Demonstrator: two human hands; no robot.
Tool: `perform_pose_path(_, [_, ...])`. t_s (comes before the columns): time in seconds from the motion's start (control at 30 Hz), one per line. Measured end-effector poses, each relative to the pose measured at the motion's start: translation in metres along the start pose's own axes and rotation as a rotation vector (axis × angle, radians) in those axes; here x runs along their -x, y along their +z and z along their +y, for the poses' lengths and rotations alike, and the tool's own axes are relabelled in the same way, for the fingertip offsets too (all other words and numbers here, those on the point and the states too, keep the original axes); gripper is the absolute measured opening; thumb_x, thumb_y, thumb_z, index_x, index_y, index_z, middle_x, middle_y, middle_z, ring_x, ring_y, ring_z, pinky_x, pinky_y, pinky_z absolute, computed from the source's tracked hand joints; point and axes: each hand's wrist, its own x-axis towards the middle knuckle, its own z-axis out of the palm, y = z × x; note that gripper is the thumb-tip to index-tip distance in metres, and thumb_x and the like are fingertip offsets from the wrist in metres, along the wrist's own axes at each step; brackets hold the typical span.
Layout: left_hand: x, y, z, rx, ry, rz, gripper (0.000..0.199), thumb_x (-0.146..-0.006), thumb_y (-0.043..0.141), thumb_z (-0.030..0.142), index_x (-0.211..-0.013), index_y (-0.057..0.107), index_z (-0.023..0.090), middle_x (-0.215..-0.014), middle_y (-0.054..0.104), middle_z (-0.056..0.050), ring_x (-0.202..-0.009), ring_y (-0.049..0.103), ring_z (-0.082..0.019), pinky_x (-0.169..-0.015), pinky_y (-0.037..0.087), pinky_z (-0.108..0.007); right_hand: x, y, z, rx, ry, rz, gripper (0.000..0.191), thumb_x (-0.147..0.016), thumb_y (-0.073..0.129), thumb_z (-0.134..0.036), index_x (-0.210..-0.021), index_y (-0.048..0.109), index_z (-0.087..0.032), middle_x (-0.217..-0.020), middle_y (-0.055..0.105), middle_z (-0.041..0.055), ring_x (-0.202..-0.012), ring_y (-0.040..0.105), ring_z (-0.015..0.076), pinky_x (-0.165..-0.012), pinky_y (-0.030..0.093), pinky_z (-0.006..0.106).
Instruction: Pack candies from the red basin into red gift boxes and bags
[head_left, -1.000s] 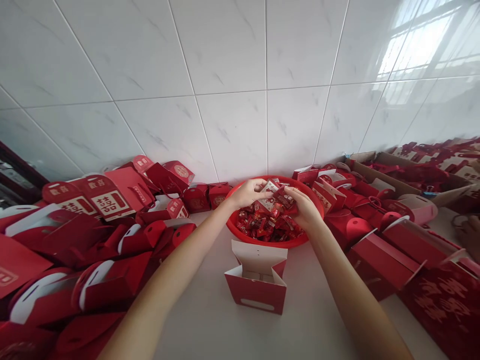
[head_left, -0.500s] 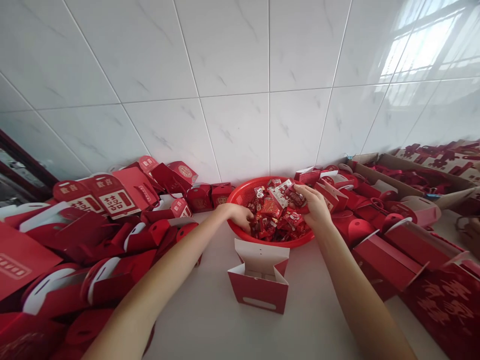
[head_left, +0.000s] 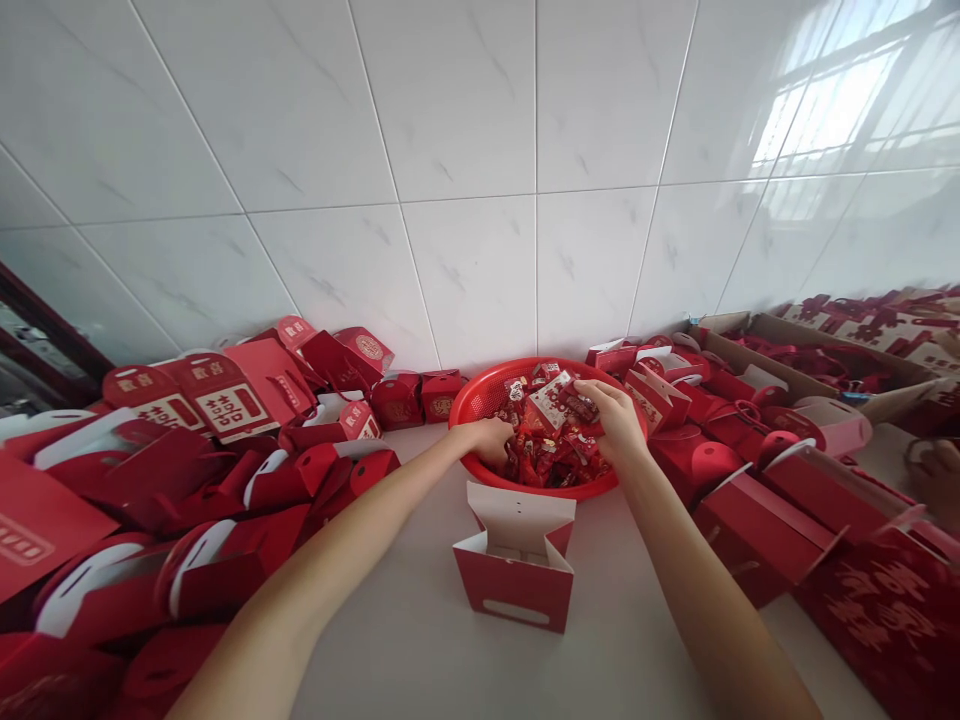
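A red plastic basket [head_left: 466,395] full of small red wrapped candies [head_left: 555,455] stands against the wall. My left hand [head_left: 489,440] reaches over its left side, fingers curled down among the candies; what they hold is hidden. At the right side of the basket, my right hand [head_left: 615,415] is closed round a few wrapped candies [head_left: 579,408], just above the pile. A pale printed packet [head_left: 551,400] lies beside those fingers. In front of the basket an open red gift box [head_left: 514,590] stands upright, its white-lined flap raised; the visible part of its inside is white.
Red gift boxes [head_left: 225,395] crowd the left side, and more boxes [head_left: 757,520] fill the right. Behind those on the right sits a cardboard carton [head_left: 862,400] with red items. Another person's hand [head_left: 941,470] shows at the right edge. A tiled wall [head_left: 480,270] bounds the back.
My left hand has moved slightly deeper into the candies, its fingers now less visible. My right hand has shifted a little left and lower with its candies. The open gift box stays put.
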Motion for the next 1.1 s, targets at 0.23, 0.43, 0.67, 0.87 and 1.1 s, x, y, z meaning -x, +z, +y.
perform_pose_path(0.23, [-0.001, -0.009, -0.008, 0.050, 0.037, 0.024, 0.024, -0.053, 0.069, 0.014, -0.075, 0.076, 0.020, -0.083, 0.072, -0.005, -0.079, 0.065, -0.023, -0.067, 0.047, -0.028, 0.000, 0.000, 0.000, 0.015, -0.006, 0.016, 0.026, -0.051, 0.085, -0.039, -0.066, 0.073, -0.022, -0.070, 0.072, 0.0007, -0.074, 0.066, 0.0217, -0.055, 0.052, 0.029])
perform_pose_path(0.43, [-0.001, -0.033, -0.023, 0.256, 0.103, 0.180, 0.027, -0.056, 0.073, 0.023, -0.083, 0.077, 0.018, -0.081, 0.069, 0.000, -0.077, 0.062, -0.020, -0.068, 0.045, -0.027, 0.000, -0.001, -0.002, 0.033, -0.009, 0.016, 0.027, -0.052, 0.083, -0.042, -0.067, 0.071, -0.022, -0.069, 0.071, 0.0002, -0.072, 0.066, 0.0218, -0.053, 0.051, 0.029])
perform_pose_path(0.67, [0.001, -0.041, -0.032, 0.508, 0.157, 0.326, 0.043, -0.057, 0.079, 0.033, -0.097, 0.076, 0.017, -0.098, 0.071, -0.003, -0.096, 0.062, -0.022, -0.087, 0.047, -0.030, 0.000, -0.001, -0.003, 0.046, -0.014, 0.016, 0.026, -0.053, 0.083, -0.041, -0.067, 0.072, -0.023, -0.068, 0.070, -0.0007, -0.071, 0.066, 0.0204, -0.052, 0.050, 0.027])
perform_pose_path(0.87, [-0.005, -0.031, -0.033, 0.656, 0.085, 0.357, 0.049, -0.054, 0.087, 0.038, -0.096, 0.074, 0.017, -0.101, 0.071, -0.006, -0.096, 0.064, -0.022, -0.088, 0.048, -0.033, 0.001, -0.001, -0.004, 0.047, -0.010, 0.012, 0.026, -0.053, 0.083, -0.042, -0.066, 0.072, -0.022, -0.070, 0.071, 0.0001, -0.074, 0.067, 0.0220, -0.052, 0.050, 0.027])
perform_pose_path(1.1, [-0.007, -0.023, -0.031, 0.806, -0.039, 0.174, 0.065, -0.062, 0.078, 0.072, -0.091, 0.072, 0.014, -0.078, 0.072, -0.006, -0.068, 0.066, -0.020, -0.069, 0.052, -0.032, 0.003, 0.000, -0.006, 0.050, -0.007, 0.013, 0.028, -0.052, 0.084, -0.042, -0.067, 0.071, -0.022, -0.069, 0.070, -0.0007, -0.070, 0.066, 0.0203, -0.051, 0.050, 0.028])
